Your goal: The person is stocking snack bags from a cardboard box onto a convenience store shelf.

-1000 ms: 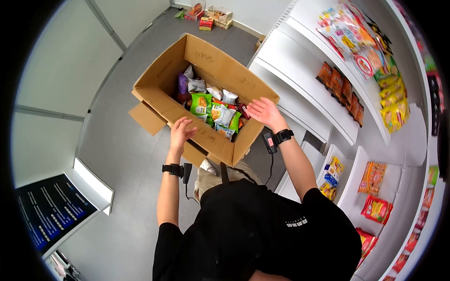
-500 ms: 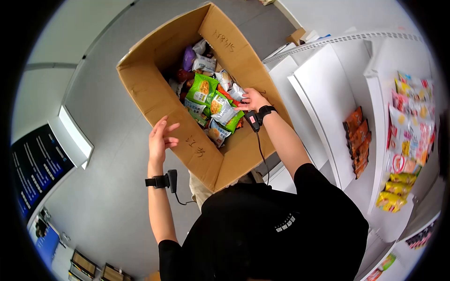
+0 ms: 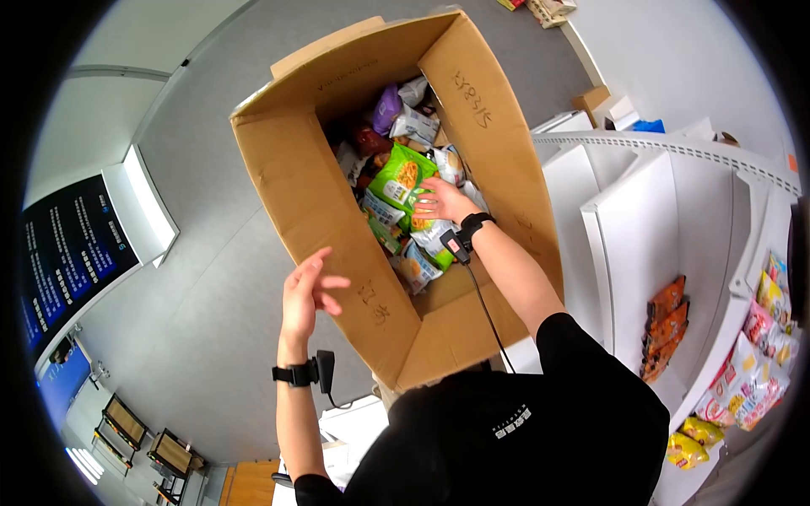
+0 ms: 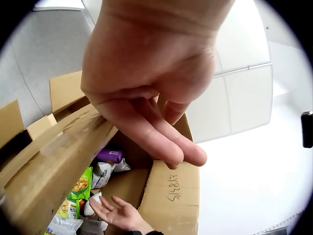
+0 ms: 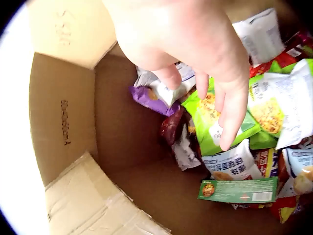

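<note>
A large cardboard box point(image 3: 291, 181) holds a heap of snack bags. Inside it, my right hand point(image 3: 443, 202) hangs over the heap with fingers spread and pointing down. Right beneath those fingers lies a green snack bag point(image 5: 200, 125) with a noodle picture. A purple bag point(image 5: 154, 100), a white bag point(image 5: 232, 164) and a green flat pack point(image 5: 238, 191) lie around it. My left hand point(image 3: 310, 293) is beside the box's left wall, fingers loosely bent and holding nothing. In the left wrist view, the left hand point(image 4: 146, 93) overlaps the box rim.
White shelves point(image 3: 633, 244) stand to the right, with brown-orange bags point(image 3: 666, 329) and other snack bags point(image 3: 751, 384) on them. Grey floor point(image 3: 211, 253) stretches to the left of the box. A dark sign panel point(image 3: 76, 257) stands at far left.
My right hand has gone from above the box's right rim down into it, then left to the green bag. The left hand stays by the left wall. The view has turned and shifted.
</note>
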Demonstrator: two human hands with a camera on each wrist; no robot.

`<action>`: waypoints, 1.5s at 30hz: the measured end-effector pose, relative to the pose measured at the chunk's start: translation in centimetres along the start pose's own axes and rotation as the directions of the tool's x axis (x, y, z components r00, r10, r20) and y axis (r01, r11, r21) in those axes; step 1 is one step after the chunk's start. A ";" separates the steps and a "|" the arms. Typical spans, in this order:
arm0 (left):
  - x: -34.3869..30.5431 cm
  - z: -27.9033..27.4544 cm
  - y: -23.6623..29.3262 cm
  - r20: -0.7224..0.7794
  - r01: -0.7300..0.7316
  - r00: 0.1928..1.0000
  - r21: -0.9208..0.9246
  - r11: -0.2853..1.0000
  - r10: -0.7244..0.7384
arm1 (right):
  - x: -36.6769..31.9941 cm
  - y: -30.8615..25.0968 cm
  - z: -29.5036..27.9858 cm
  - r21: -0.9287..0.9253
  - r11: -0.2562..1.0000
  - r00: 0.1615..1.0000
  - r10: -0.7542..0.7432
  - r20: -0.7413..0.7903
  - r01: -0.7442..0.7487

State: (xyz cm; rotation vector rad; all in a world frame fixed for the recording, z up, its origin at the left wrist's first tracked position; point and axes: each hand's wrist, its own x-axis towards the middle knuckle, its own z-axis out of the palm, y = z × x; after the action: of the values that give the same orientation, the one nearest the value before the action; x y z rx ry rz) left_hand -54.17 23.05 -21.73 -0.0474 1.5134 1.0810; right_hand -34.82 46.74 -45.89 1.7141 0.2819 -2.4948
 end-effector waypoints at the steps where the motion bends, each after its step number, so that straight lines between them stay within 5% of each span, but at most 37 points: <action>1: 0.2 -0.1 0.1 -0.008 0.017 1.000 -0.007 1.000 -0.017 | 1.4 -0.5 1.3 -0.023 1.000 0.998 -0.004 0.063 0.005; 4: 0.4 0.1 0.3 -0.079 0.073 0.994 -0.017 0.997 -0.074 | 6.3 -1.2 5.2 -0.114 0.993 0.982 -0.021 0.188 0.043; 10: 0.7 0.7 0.7 -0.190 0.134 0.973 0.004 0.991 -0.130 | 14.0 -0.6 9.2 -0.240 0.959 0.988 -0.145 0.055 0.154; 11: 0.8 0.7 0.6 -0.199 0.142 0.970 0.003 0.990 -0.138 | 15.1 -0.4 8.9 -0.464 0.856 0.973 -0.211 0.090 0.228; 12: 0.9 0.6 0.7 -0.203 0.152 0.968 0.008 0.988 -0.147 | 16.8 0.5 7.8 -0.753 0.567 0.917 -0.381 0.120 0.335; 14: 0.9 0.7 0.8 -0.211 0.168 0.964 0.011 0.986 -0.162 | 19.4 1.9 5.6 -0.934 -0.240 0.733 -0.579 0.357 0.265; 15: 0.9 0.7 0.8 -0.219 0.176 0.961 0.014 0.984 -0.169 | 18.8 1.9 5.2 -0.933 -0.294 0.759 -0.554 0.343 0.207; 18: 1.0 0.8 0.8 -0.239 0.195 0.953 0.015 0.981 -0.186 | 18.4 0.8 5.2 -0.987 -0.151 0.861 -0.508 0.025 -0.061; 19: 1.0 0.8 0.8 -0.242 0.201 0.951 0.014 0.980 -0.191 | 18.0 1.2 5.3 -0.988 -0.136 0.752 -0.658 0.040 -0.066; 22: 1.2 0.8 0.8 -0.243 0.210 0.949 0.007 0.978 -0.202 | 17.8 0.4 6.0 -0.979 -0.067 0.798 -0.592 -0.115 -0.191; 23: 1.2 0.8 0.8 -0.242 0.213 0.948 0.005 0.977 -0.205 | 18.8 1.1 5.6 -0.974 -0.006 0.687 -0.710 -0.154 -0.225; 27: 1.1 0.7 0.7 -0.236 0.208 0.951 0.005 0.978 -0.201 | 16.4 0.3 5.6 -0.952 -0.074 0.712 -0.681 -0.169 -0.297; 32: 1.1 0.7 0.3 -0.228 0.199 0.954 0.006 0.980 -0.193 | 19.2 -0.7 4.4 -0.938 0.183 0.711 -0.613 -0.344 -0.295; 34: 1.0 0.7 0.4 -0.234 0.192 0.955 0.024 0.981 -0.181 | 17.7 -1.0 4.3 -0.926 0.258 0.706 -0.599 -0.378 -0.277; 38: 1.1 1.1 0.5 -0.248 0.169 0.957 0.052 0.984 -0.151 | 16.0 -0.7 1.8 -0.960 0.279 0.735 -0.645 -0.208 -0.027; 39: 1.0 1.3 0.5 -0.248 0.159 0.959 0.056 0.986 -0.140 | 14.1 -1.0 1.4 -0.900 0.428 0.782 -0.589 -0.205 0.087; 40: 0.8 1.4 0.5 -0.237 0.153 0.962 0.064 0.986 -0.134 | 10.9 -1.4 1.8 -0.801 0.568 0.823 -0.537 -0.186 0.190; 42: 0.7 1.3 0.7 -0.212 0.121 0.972 0.088 0.989 -0.100 | 8.2 -0.9 1.2 -0.294 0.884 0.921 -0.388 -0.024 0.364; 45: 0.3 1.4 0.5 -0.173 0.080 0.983 0.109 0.991 -0.061 | 0.0 -1.0 2.5 -0.062 0.938 0.935 -0.330 0.130 0.340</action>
State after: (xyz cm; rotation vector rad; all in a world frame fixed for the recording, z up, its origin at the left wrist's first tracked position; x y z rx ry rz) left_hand -53.46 24.32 -21.45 -0.1149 1.7125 0.9504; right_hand -37.30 47.15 -44.88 1.5933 0.7138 -2.7566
